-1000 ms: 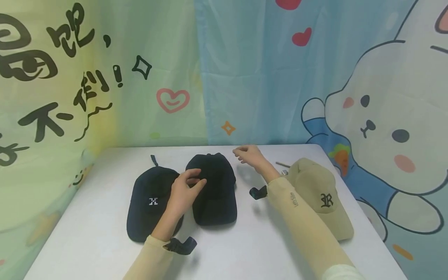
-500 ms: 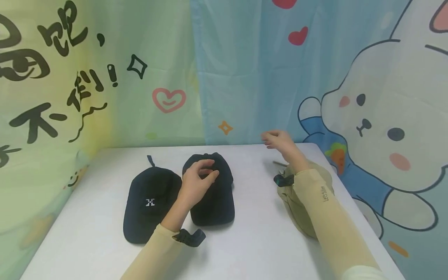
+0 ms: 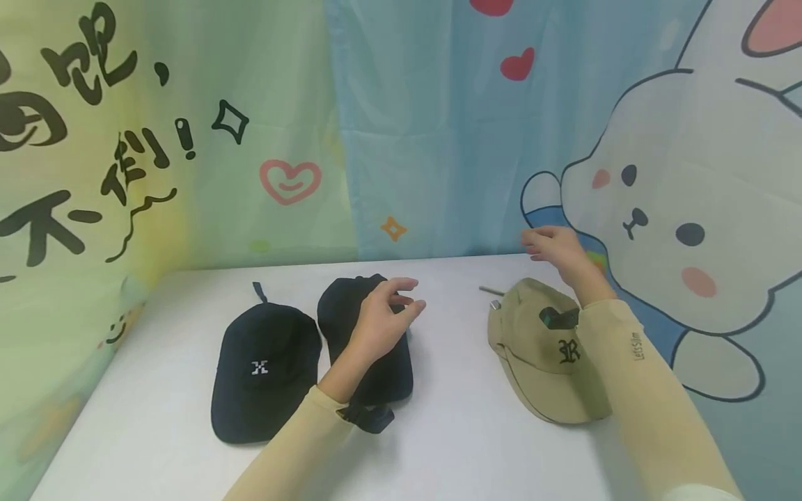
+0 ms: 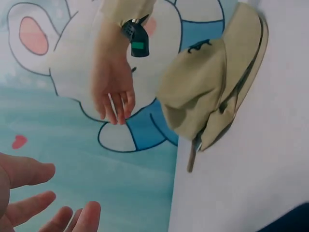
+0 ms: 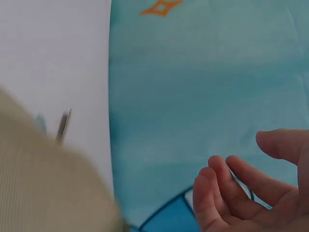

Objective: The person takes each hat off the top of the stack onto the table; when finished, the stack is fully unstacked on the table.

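Above the middle black cap (image 3: 338, 313), my left hand (image 3: 381, 323) hovers with relaxed fingers and holds nothing. My right hand (image 3: 560, 254) is raised beyond the beige cap (image 3: 539, 327), its fingers loosely bent around nothing. The beige cap bears a dark letter and lies with its brim toward me; my right sleeve covers part of its right side. Another black cap (image 3: 269, 376), with a small white mark, lies at the left. In the left wrist view, my right hand (image 4: 113, 87) hangs apart from the beige cap (image 4: 193, 92).
The caps lie on a white table (image 3: 451, 445). Behind it hangs a printed curtain (image 3: 413, 139) with hearts, writing and a cartoon rabbit. Black devices are strapped to both wrists.
Both hands have moved right, the right hand farther, from behind the middle cap's right side to beyond the beige cap. The head view has turned slightly right.
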Motion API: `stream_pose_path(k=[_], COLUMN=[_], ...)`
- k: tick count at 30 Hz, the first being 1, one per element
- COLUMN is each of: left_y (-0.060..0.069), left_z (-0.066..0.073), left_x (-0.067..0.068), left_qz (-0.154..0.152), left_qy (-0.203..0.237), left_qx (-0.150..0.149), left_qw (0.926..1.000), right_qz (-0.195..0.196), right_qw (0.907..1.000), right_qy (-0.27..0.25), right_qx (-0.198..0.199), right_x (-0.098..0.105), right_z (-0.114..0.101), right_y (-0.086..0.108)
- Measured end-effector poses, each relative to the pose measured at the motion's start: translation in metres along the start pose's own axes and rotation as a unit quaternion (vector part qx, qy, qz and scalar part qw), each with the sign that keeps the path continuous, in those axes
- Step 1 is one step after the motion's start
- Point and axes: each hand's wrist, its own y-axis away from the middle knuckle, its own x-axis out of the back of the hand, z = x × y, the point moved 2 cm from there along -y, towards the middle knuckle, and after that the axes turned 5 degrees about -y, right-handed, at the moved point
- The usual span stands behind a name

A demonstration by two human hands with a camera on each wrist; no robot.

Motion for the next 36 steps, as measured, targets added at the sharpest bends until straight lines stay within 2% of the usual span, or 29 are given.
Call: stream_pose_path(k=[3,9,18,24,29,36], left_y=[0.0,-0.001,0.001,0.003,0.006,0.011], left_z=[0.001,0.005,0.011,0.01,0.007,-0.001], left_x=[-0.009,-0.025,-0.052,-0.072,-0.091,-0.117], left_qz=[-0.011,-0.032,-0.069,-0.094,-0.136,-0.177], left_qy=[0.005,0.016,0.023,0.033,0.05,0.095], left_qx=[0.007,0.014,0.019,0.028,0.055,0.099], left_qw=[0.9999,0.9993,0.9971,0.9947,0.988,0.9747], right_qz=[0.009,-0.009,0.007,0.002,-0.015,-0.027], right_qw=[0.9998,0.9987,0.9949,0.9933,0.9932,0.9893], right_qy=[0.018,0.024,0.093,0.106,0.107,0.117], right_qx=[-0.002,-0.045,-0.039,-0.045,-0.043,-0.082], right_x=[0.015,0.04,0.064,0.072,0.075,0.077], right_z=[0.014,0.036,0.055,0.07,0.083,0.1], right_y=[0.004,0.015,0.025,0.031,0.035,0.034])
